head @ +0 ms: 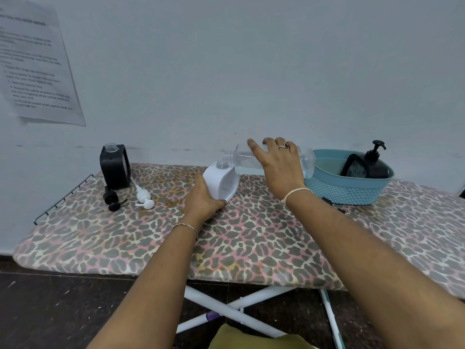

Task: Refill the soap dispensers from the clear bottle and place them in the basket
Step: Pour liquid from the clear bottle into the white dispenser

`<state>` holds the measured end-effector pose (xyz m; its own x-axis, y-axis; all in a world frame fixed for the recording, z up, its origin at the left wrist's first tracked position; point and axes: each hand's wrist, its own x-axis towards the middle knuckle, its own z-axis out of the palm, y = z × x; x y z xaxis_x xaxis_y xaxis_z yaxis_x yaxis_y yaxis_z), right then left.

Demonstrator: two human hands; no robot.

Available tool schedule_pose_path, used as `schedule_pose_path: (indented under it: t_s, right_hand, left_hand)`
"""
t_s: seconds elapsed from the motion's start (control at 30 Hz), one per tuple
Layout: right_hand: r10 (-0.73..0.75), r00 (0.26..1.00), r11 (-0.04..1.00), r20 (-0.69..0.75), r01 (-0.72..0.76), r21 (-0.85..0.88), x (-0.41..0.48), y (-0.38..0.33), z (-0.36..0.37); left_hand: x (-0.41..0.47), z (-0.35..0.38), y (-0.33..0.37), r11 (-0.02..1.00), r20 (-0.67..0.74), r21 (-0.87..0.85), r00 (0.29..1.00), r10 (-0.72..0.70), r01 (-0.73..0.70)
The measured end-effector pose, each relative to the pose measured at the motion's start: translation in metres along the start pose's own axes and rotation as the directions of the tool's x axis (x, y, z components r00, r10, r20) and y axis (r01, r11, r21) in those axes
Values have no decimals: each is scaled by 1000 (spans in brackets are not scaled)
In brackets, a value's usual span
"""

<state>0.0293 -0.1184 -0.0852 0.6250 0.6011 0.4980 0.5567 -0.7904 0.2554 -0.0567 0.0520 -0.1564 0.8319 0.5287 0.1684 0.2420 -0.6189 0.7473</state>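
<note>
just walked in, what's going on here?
A person is refilling soap. The right hand holds the clear bottle tipped on its side, mouth at the open neck of the white dispenser, which the left hand grips on the ironing board. An uncapped black dispenser stands at the left by two loose pumps. A capped black dispenser is in the basket.

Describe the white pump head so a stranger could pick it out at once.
Start at the leopard-print ironing board and go to its left end, where an open-topped black dispenser stands by the wall. Two pump heads lie in front of it. The white pump head is the right-hand one, beside the black pump head, its tube pointing toward the dispenser.
</note>
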Motion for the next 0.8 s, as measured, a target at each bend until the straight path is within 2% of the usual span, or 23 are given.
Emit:
schedule_pose_path:
  t_s: [0.8]
  right_hand:
    - [-5, 1000, 1000, 2, 5, 1, 0, -1, -1]
  left_hand:
    - [4, 4, -7, 1000, -27, -13, 1000, -13, 12]
